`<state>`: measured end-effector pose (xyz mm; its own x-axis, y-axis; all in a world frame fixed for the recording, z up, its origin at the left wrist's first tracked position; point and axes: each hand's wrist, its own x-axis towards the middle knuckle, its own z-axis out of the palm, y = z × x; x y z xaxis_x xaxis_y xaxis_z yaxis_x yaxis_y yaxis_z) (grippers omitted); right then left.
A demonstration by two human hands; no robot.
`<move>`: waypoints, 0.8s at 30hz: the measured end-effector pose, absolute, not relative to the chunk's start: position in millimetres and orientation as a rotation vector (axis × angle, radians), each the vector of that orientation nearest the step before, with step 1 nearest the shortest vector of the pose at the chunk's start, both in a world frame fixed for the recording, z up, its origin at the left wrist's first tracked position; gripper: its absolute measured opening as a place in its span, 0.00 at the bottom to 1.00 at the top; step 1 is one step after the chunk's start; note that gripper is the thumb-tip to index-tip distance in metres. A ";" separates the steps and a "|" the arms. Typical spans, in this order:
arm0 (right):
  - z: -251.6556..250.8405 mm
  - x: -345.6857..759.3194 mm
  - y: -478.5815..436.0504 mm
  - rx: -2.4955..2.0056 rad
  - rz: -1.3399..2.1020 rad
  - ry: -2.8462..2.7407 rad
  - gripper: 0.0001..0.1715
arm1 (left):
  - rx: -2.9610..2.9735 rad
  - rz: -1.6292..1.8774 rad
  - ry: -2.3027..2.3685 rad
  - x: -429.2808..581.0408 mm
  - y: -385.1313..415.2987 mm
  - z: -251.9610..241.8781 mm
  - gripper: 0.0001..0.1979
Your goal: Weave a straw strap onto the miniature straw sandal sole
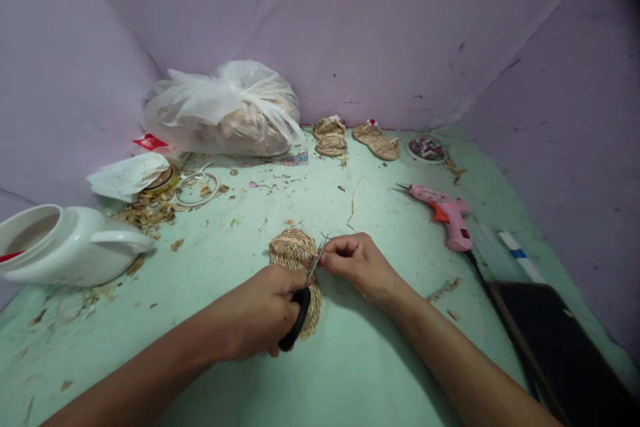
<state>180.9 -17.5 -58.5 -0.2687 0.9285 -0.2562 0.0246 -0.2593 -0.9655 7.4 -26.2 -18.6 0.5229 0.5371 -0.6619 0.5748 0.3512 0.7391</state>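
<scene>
A white jug (75, 253) sits at the far left, with a tied plastic bag (200, 110) behind it. The left hand (263, 313) has its fingers clamped round the black-handled scissors (300, 317), blades pointing away over the right edge of a woven sandal (293, 250), which lies on the green table (380, 373) partly beneath that hand. Just beside the blade tips, the right hand's (360, 267) thumb and forefinger are together; anything pinched there is too small to tell. Farther right lies a pink glue gun (445, 210)
</scene>
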 end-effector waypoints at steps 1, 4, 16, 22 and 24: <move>-57.8 180.8 -17.4 -1.249 1.628 -1.264 0.09 | 1.302 -0.037 1.100 7.2 -24.5 -18.1 0.08; -56.3 180.8 -16.9 -1.268 1.630 -1.260 0.08 | 1.300 -0.068 1.117 8.7 -20.5 -17.5 0.07; -56.7 179.8 -17.9 -1.359 1.592 -1.276 0.09 | 1.167 -0.033 1.081 12.6 -24.5 -19.5 0.04; -55.2 190.2 -14.4 -1.475 1.565 -1.320 0.09 | 1.212 -0.064 1.045 6.3 -30.2 -15.2 0.01; -51.8 200.8 -10.8 -1.661 1.407 -1.390 0.08 | 1.330 -0.107 1.040 -1.3 -35.2 -4.8 0.03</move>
<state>200.8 -10.8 -51.8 -0.0836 0.9284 -0.3621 0.3511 -0.3127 -0.8826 -1.3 -35.2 -4.8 0.5719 0.4790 -0.6659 0.6041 0.3032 0.7370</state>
